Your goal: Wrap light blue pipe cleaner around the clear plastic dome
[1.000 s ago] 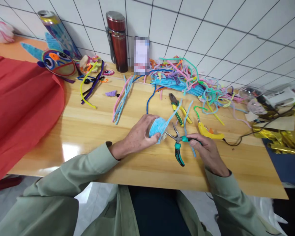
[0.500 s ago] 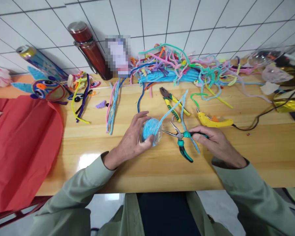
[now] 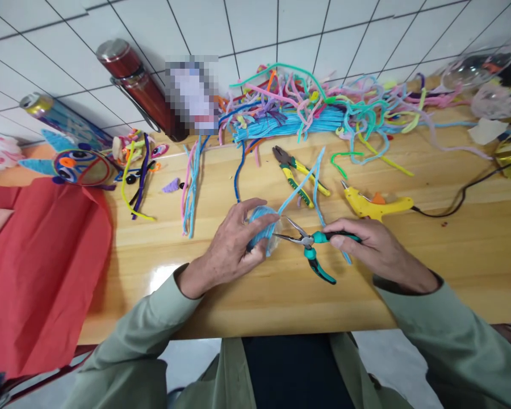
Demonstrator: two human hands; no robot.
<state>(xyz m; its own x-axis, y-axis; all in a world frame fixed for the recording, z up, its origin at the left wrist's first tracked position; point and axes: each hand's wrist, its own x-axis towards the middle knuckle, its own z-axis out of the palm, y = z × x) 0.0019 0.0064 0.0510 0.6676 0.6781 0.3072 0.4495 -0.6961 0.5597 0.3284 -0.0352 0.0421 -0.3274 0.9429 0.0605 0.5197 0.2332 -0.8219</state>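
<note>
Wrapped in rings of light-blue pipe cleaner, a clear plastic piece (image 3: pixel 264 213) sits in the grip of my left hand (image 3: pixel 232 244), fingers around its side and index finger across the coils. My right hand (image 3: pixel 375 247) grasps one handle of teal-and-black long-nose pliers (image 3: pixel 308 241); their jaws are spread, with the tips at the wrapped piece's right edge. The other handle hangs free. A loose light-blue pipe cleaner (image 3: pixel 300 184) rises from the coils, bends sharply, and runs down behind the pliers and my right fingers.
Yellow-green combination pliers (image 3: pixel 300 173) lie beyond my hands, and a yellow glue gun (image 3: pixel 377 203) with a cord is at right. Tangled pipe cleaners (image 3: pixel 298 113) line the wall beside a red thermos (image 3: pixel 147 94). Red sheet material (image 3: pixel 46 267) covers the left side.
My left index finger has come forward over the coils. The long-nose pliers have moved slightly left, their tips now at the wrapped piece. The view has shifted a little.
</note>
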